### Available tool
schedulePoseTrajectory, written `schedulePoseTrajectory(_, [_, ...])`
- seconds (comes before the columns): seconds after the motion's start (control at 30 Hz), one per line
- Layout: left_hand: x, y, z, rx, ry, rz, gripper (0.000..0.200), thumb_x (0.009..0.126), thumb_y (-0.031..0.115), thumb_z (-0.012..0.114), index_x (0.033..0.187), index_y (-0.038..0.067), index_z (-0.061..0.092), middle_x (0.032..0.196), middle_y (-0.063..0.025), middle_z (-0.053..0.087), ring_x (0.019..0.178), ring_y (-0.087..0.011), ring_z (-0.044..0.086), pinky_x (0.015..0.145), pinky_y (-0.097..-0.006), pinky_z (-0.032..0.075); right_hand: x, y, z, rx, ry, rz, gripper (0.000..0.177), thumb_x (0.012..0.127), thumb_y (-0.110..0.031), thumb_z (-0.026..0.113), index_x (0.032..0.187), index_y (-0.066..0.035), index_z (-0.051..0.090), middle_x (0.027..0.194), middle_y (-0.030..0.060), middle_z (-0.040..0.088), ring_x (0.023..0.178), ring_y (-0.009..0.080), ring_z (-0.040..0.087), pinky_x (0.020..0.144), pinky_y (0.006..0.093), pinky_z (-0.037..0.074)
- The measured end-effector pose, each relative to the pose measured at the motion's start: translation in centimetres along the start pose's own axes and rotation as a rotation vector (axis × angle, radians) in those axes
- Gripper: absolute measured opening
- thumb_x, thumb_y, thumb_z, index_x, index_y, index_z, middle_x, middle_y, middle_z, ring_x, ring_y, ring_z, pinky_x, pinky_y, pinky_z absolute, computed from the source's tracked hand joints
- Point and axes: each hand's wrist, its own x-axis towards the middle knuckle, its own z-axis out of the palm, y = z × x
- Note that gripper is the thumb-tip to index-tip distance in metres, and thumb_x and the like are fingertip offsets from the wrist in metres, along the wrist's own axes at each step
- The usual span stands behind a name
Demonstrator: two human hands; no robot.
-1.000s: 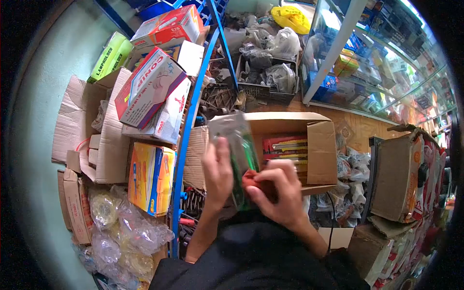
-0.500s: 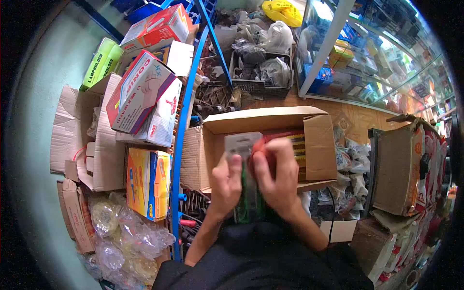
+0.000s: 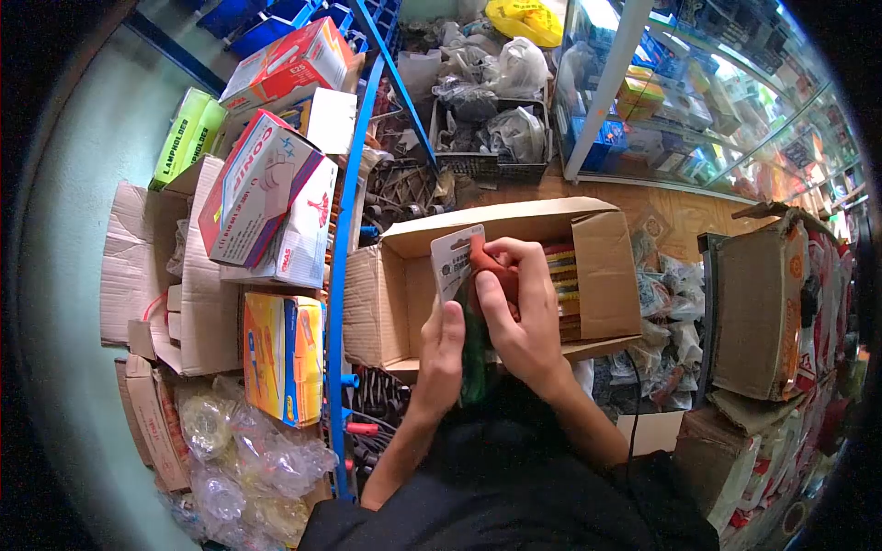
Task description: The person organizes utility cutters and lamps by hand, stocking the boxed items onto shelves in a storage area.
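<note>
Both hands are closed on a carded blister pack [image 3: 456,261] holding a green tool. The left hand [image 3: 441,342] pinches its edge to steady it and the right hand [image 3: 520,317] presses a red cloth [image 3: 487,264] to its face, seemingly wiping; the card's print is too small to read. The pack stands just above the open cardboard box [image 3: 606,266]; left of that box lie a red-and-white carton [image 3: 262,179] reading "CONIP" and a green carton [image 3: 188,136] reading "LAMPHOLDER".

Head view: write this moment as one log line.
left hand: grips blister pack | right hand: holds red item against pack | behind: cardboard box
</note>
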Motion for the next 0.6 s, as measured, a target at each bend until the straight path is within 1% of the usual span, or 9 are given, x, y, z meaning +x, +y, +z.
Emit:
schedulePoseTrajectory(0.03, [-0.1, 0.1, 0.1, -0.163, -0.047, -0.073, 0.054, 0.113, 0.038, 0.032, 0.147, -0.002, 0.046, 0.142, -0.0144, 0.054, 0.131, -0.0215, 0.052, 0.112, -0.0343, 0.039, -0.1, -0.3, 0.2, -0.019, 0.002, -0.01, 0.035, 0.094, -0.016, 0.068, 0.124, -0.008, 0.052, 0.109, 0.0185, 0.053, 0.09, 0.0401, 0.063, 0.074, 0.0465, 0.054])
schedulePoseTrajectory(0.13, [0.2, 1.0, 0.6, -0.315, -0.034, -0.072, 0.054, 0.114, 0.039, 0.031, 0.145, -0.002, 0.048, 0.141, -0.0154, 0.054, 0.132, -0.0219, 0.052, 0.113, -0.0361, 0.04, -0.9, -1.3, 0.9, -0.095, -0.019, -0.04, 0.04, 0.094, -0.015, 0.068, 0.129, -0.007, 0.05, 0.112, 0.0191, 0.052, 0.092, 0.0416, 0.063, 0.073, 0.0475, 0.055])
schedulePoseTrajectory(0.23, [1.2, 1.2, 0.3, -0.232, -0.034, -0.03, 0.055, 0.114, 0.039, 0.029, 0.144, -0.002, 0.049, 0.146, -0.0155, 0.054, 0.128, -0.0232, 0.057, 0.111, -0.0378, 0.044, -2.9, -0.5, 0.9, -0.176, -0.071, -0.177, 0.046, 0.089, -0.011, 0.071, 0.13, -0.006, 0.049, 0.115, 0.0223, 0.051, 0.095, 0.0444, 0.063, 0.072, 0.0488, 0.056])
schedulePoseTrajectory(0.33, [1.6, -0.3, 0.1, -0.376, -0.041, -0.026, 0.056, 0.113, 0.042, 0.028, 0.144, 0.0, 0.049, 0.145, -0.0168, 0.056, 0.125, -0.027, 0.061, 0.109, -0.0407, 0.048, -3.9, 0.0, 1.0, -0.131, -0.1, -0.129, 0.045, 0.089, -0.011, 0.072, 0.128, -0.005, 0.05, 0.115, 0.0221, 0.053, 0.098, 0.0437, 0.063, 0.073, 0.0478, 0.057])
schedulePoseTrajectory(0.4, [1.8, -0.8, 0.1, -0.572, 0.042, -0.093, 0.057, 0.113, 0.043, 0.027, 0.144, 0.001, 0.048, 0.144, -0.0176, 0.057, 0.126, -0.0282, 0.061, 0.108, -0.0424, 0.049, -2.8, 0.4, 0.3, -0.07, -0.052, -0.112, 0.037, 0.088, -0.009, 0.073, 0.119, -0.002, 0.054, 0.106, 0.0204, 0.056, 0.099, 0.0396, 0.064, 0.082, 0.0451, 0.055])
schedulePoseTrajectory(0.43, [2.2, 0.4, 0.1, -0.564, 0.091, -0.099, 0.062, 0.111, 0.05, 0.025, 0.146, 0.005, 0.048, 0.141, -0.0166, 0.059, 0.122, -0.0273, 0.063, 0.106, -0.0427, 0.051, -2.9, 0.1, -0.3, -0.035, -0.042, -0.038, 0.036, 0.088, -0.009, 0.073, 0.118, -0.002, 0.055, 0.106, 0.0199, 0.057, 0.098, 0.0381, 0.064, 0.084, 0.0434, 0.054])
schedulePoseTrajectory(0.47, [2.3, 1.8, -0.5, -0.725, 0.001, -0.188, 0.066, 0.109, 0.058, 0.025, 0.146, 0.008, 0.048, 0.137, -0.0149, 0.061, 0.114, -0.026, 0.065, 0.1, -0.0414, 0.054, -2.9, -0.3, -0.9, 0.002, -0.034, 0.032, 0.035, 0.088, -0.009, 0.073, 0.117, -0.002, 0.056, 0.106, 0.0194, 0.057, 0.097, 0.0365, 0.064, 0.085, 0.0417, 0.053])
schedulePoseTrajectory(0.53, [3.9, 2.9, -1.3, -0.76, 0.212, -0.138, 0.07, 0.107, 0.063, 0.026, 0.144, 0.009, 0.05, 0.132, -0.014, 0.063, 0.106, -0.0248, 0.065, 0.093, -0.0399, 0.056, -3.5, -0.9, -2.2, -0.016, -0.15, -0.019, 0.045, 0.085, -0.014, 0.08, 0.12, -0.002, 0.054, 0.106, 0.0176, 0.057, 0.096, 0.0342, 0.063, 0.082, 0.0396, 0.053])
schedulePoseTrajectory(0.6, [4.1, 2.6, -2.5, -0.796, 0.13, -0.103, 0.068, 0.107, 0.062, 0.028, 0.144, 0.008, 0.05, 0.131, -0.0141, 0.063, 0.105, -0.0246, 0.064, 0.09, -0.0404, 0.056, -4.3, -1.1, -2.6, 0.043, -0.253, -0.045, 0.052, 0.083, -0.017, 0.084, 0.122, -0.003, 0.053, 0.105, 0.0169, 0.057, 0.096, 0.034, 0.063, 0.082, 0.0402, 0.054])
